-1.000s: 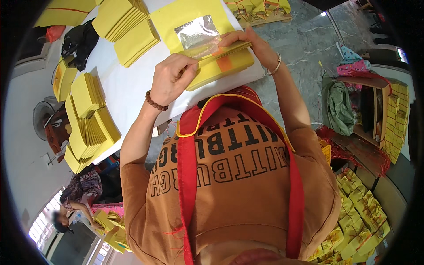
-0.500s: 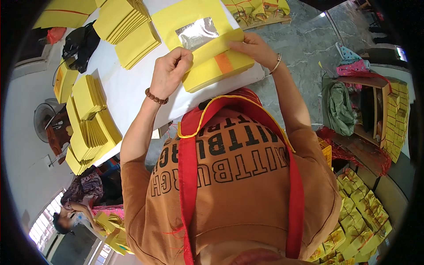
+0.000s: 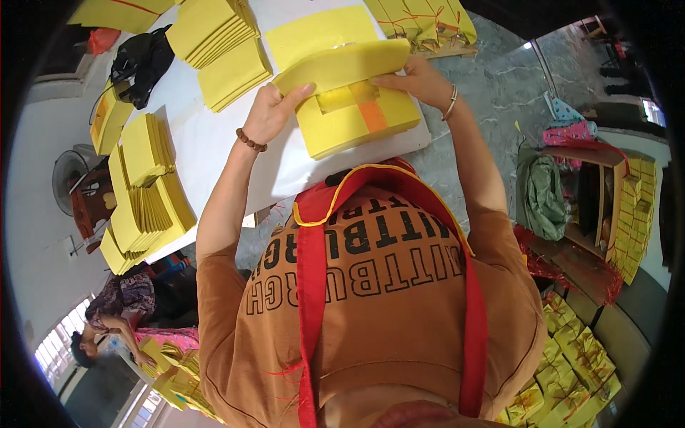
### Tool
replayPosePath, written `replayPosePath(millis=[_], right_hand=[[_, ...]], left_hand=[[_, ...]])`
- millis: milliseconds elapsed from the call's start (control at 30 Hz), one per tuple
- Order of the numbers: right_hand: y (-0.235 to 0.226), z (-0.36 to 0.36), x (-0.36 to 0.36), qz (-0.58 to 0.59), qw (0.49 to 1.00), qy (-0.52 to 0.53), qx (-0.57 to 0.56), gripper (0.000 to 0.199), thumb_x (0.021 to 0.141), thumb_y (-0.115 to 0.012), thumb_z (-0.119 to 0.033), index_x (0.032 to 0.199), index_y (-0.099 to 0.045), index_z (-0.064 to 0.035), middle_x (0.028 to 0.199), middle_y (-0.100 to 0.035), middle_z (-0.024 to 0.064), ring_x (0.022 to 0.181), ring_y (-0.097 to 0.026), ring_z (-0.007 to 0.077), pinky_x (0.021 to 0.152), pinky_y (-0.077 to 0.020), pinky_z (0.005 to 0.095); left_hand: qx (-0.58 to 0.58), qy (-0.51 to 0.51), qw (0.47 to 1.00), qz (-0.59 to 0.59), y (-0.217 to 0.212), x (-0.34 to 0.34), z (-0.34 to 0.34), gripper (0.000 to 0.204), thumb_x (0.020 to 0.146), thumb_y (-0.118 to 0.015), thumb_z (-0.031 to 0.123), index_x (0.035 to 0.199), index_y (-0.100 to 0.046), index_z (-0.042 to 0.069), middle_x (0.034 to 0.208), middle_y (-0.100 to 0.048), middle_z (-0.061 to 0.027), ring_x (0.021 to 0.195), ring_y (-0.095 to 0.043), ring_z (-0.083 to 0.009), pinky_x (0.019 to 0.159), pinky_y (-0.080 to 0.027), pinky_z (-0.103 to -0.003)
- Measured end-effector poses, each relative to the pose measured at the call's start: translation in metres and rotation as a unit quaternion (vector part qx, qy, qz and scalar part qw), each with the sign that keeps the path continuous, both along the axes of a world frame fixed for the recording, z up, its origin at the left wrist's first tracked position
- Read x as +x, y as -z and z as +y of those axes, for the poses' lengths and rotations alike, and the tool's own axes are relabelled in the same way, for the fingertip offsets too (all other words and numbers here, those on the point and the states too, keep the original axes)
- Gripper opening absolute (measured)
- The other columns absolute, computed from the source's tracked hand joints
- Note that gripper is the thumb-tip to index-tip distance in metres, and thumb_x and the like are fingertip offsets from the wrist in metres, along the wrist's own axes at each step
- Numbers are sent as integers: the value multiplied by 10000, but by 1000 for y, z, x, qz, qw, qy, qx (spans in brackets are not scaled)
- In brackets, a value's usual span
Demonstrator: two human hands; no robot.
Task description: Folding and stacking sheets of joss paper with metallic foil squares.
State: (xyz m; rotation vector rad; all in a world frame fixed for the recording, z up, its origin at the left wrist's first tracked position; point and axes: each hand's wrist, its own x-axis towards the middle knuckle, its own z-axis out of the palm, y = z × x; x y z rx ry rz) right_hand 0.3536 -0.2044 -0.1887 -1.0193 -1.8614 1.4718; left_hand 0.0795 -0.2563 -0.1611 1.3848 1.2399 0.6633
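Note:
Both hands grip the near edge of a yellow paper sheet (image 3: 341, 65), folded over so that its edge stands up in a curved flap. My left hand (image 3: 271, 113) pinches the left corner, thumb on top. The right corner is between the thumb and fingers of my right hand (image 3: 423, 82). Under and in front of the flap lies a thick stack of yellow paper (image 3: 335, 139) with an orange patch, by the front edge of the white-covered table (image 3: 203, 139). The silver patch is mostly hidden behind the fold.
Fanned piles of yellow paper (image 3: 217, 36) stand at the back left, with more yellow stacks (image 3: 146, 178) down the left side. A black bag (image 3: 139, 60) lies among them. Tied yellow bundles (image 3: 578, 357) sit at lower right. Another person (image 3: 118, 314) works at far left.
Both hands have lifted and curled the sheet's near edge up and away, covering the silver patch. My left hand has gone from a fist to a pinch with the thumb extended.

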Motion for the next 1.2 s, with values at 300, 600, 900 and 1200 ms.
replayPosePath(millis=[300,600,900,1200], right_hand=[[-34,14,-11,-25,929,-125,347,261,748,-623,-83,1008,-627,-99,978,-644,36,946,-597,191,826,-446,317],[-82,-94,-123,-123,839,-21,529,183,728,-590,-124,900,-621,-179,1037,-607,-44,1074,-530,162,956,-357,414],[31,-117,-218,-27,881,-84,465,185,750,-573,-137,931,-609,-145,1069,-608,-11,1060,-544,159,936,-384,390],[99,-134,-209,-116,896,-166,395,226,767,-580,-195,988,-615,-165,1131,-599,-22,1047,-543,141,926,-343,374]], left_hand=[[503,80,835,210,-2,-10,-16,376,670,-622,113,1045,-635,88,1071,-619,-77,930,-547,-251,806,-422,-332],[629,-33,699,338,-23,-104,-105,332,617,-709,96,945,-659,116,1030,-637,-57,849,-591,-205,645,-417,-291],[498,-54,787,359,52,-185,-167,300,657,-664,97,956,-653,115,1044,-626,-49,910,-577,-213,739,-445,-310],[434,40,847,303,128,-200,-177,309,712,-564,114,1011,-638,95,1100,-592,-35,1023,-523,-217,843,-438,-334]])
